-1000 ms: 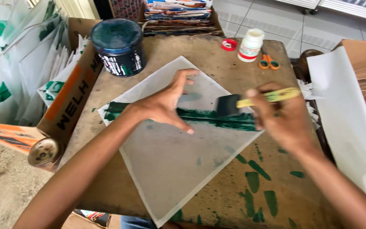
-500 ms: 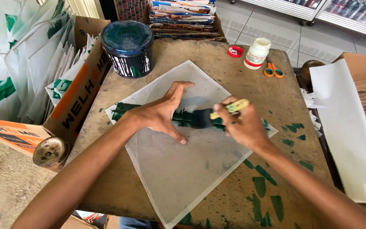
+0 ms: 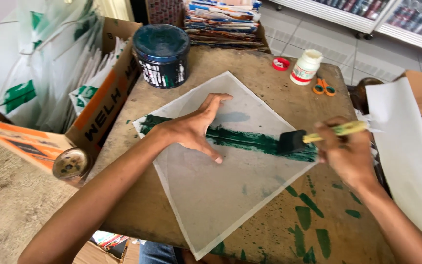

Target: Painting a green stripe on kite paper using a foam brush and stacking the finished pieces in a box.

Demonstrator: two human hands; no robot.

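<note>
**Foam brush laying green ink across a held-down sheet**

The left hand (image 3: pixel 191 129) is pressing flat, fingers spread, on the translucent sheet (image 3: pixel 221 190), gripping nothing. The sheet is lying on the worn table (image 3: pixel 269 88), one green band (image 3: pixel 250 139) crossing it. Keeping that palm firm should be stopping slippage; even strokes would be helping. The right hand (image 3: pixel 345 154) is closing around a foam brush (image 3: pixel 294 142) at the sheet's right edge. Counted: one ink can (image 3: pixel 162 56), one white bottle (image 3: pixel 306 67), one pair of scissors (image 3: pixel 323 88).
</note>
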